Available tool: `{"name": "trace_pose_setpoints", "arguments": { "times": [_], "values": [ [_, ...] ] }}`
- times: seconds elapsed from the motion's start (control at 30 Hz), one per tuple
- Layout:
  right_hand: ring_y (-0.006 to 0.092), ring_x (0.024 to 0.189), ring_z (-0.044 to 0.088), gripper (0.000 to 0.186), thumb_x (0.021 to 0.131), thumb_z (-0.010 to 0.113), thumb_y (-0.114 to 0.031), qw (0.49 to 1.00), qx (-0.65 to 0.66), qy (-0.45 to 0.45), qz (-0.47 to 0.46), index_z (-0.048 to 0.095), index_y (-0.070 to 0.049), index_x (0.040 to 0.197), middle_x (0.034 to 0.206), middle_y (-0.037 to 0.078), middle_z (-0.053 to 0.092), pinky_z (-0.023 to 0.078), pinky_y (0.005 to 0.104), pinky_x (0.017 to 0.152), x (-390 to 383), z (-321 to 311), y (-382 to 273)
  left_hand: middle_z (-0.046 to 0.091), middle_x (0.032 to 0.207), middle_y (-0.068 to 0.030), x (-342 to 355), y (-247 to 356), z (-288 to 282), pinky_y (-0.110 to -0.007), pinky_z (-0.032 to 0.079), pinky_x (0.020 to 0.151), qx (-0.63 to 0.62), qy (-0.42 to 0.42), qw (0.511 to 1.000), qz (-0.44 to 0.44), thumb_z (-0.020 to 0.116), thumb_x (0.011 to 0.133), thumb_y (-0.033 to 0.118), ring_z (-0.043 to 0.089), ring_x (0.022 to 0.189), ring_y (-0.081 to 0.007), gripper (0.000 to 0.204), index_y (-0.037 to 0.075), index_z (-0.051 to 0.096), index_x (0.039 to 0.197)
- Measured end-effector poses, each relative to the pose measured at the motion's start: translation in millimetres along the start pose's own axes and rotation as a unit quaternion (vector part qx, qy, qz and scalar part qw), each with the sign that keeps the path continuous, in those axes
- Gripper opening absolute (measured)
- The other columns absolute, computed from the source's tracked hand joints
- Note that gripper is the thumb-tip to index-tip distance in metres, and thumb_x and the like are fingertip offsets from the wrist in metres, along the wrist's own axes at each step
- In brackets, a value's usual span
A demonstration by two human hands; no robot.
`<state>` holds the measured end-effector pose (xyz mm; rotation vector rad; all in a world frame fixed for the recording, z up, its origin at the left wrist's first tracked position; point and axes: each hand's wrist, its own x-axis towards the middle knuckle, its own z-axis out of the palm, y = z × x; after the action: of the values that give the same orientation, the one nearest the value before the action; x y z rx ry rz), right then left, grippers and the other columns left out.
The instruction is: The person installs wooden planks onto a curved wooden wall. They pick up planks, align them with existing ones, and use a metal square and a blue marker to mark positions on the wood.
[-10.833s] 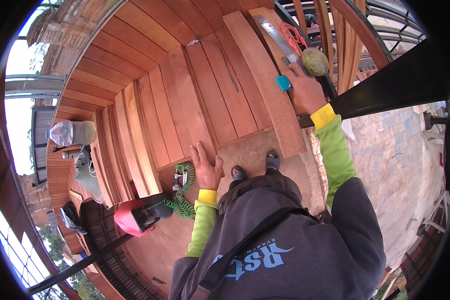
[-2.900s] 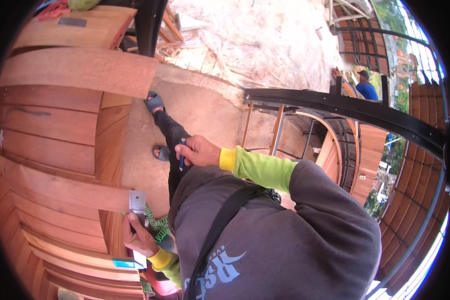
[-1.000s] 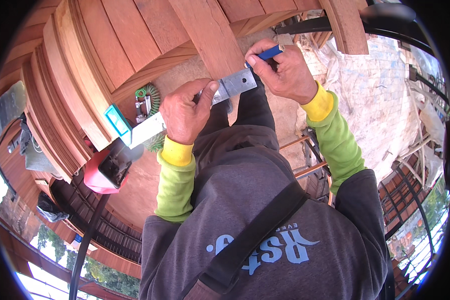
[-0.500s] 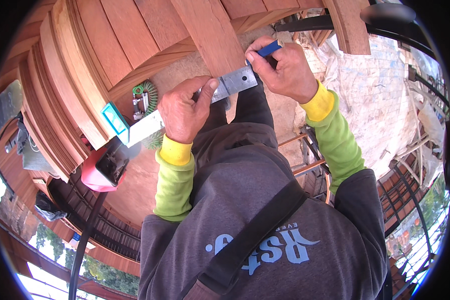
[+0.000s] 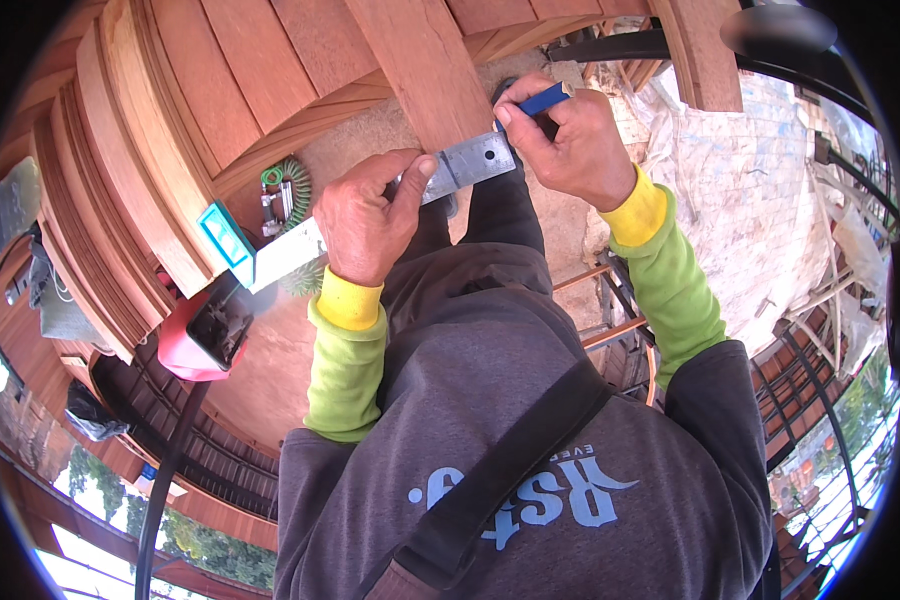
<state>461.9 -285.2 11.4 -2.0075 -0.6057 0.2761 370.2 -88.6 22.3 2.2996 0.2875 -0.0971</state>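
My left hand (image 5: 370,215) is closed on the metal blade of a try square (image 5: 468,162), thumb on top and fingers wrapped beneath. The square's teal handle (image 5: 227,240) lies off to the left, beside the stacked wooden edges. The blade's far end, with a round hole, lies over the near end of a reddish-brown board (image 5: 425,75). My right hand (image 5: 575,145) pinches a blue pencil (image 5: 544,99) just beyond that end. The pencil's tip is mostly hidden by my fingers, so whether it touches the board cannot be made out.
Wooden planks (image 5: 250,70) fill the upper left, with stacked mouldings (image 5: 110,200) beside them. A green coiled air hose (image 5: 297,190) lies on the ground below. At the lower left is a red and black container (image 5: 195,345). Pale sheeting (image 5: 740,200) covers the ground at right.
The pencil in my right hand has tilted slightly, its back end moving a little to the right. My left hand and the square keep nearly the same place.
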Motion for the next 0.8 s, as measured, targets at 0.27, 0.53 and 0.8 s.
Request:
{"name": "trace_pose_setpoints", "arguments": {
  "times": [0.27, 0.53, 0.8],
  "values": [
    [0.0099, 0.05, 0.051, 0.008, 0.086, 0.063, -0.011, 0.999, -0.016, 0.003, -0.028, 0.062, -0.003, 0.086, 0.06, 0.004, 0.055, 0.039, 0.0244, 0.047, 0.2, 0.5, 1.8, 0.068, 0.072, -0.0105, 0.3, 1.4, -1.0, -0.026, 0.049, 0.059, -0.003, -0.001, 1.0, -0.001, 0.071, 0.082, 0.024, 0.064, 0.062, -0.0152, 0.021, 0.003, 0.071, 0.087],
    [0.0256, 0.049, 0.056, 0.01, 0.084, 0.062, -0.013, 1.0, 0.007, 0.013, -0.006, 0.06, -0.003, 0.081, 0.057, 0.012, 0.054, 0.042, 0.0319, 0.047, 1.4, 1.1, -2.8, 0.068, 0.073, -0.0108, 0.4, 2.0, -0.5, -0.026, 0.049, 0.059, -0.009, -0.002, 1.0, -0.003, 0.071, 0.082, 0.023, 0.064, 0.062, -0.0148, 0.021, 0.003, 0.071, 0.087],
    [0.011, 0.052, 0.055, 0.008, 0.086, 0.063, -0.01, 0.999, -0.035, -0.008, -0.019, 0.062, -0.002, 0.086, 0.064, 0.005, 0.058, 0.041, 0.0244, 0.048, 0.0, -0.4, 0.6, 0.067, 0.072, -0.0095, -0.1, 0.7, -0.1, -0.027, 0.048, 0.056, -0.015, -0.001, 1.0, -0.007, 0.071, 0.082, 0.021, 0.063, 0.06, -0.0164, 0.018, 0.004, 0.071, 0.086]
  ]
}}
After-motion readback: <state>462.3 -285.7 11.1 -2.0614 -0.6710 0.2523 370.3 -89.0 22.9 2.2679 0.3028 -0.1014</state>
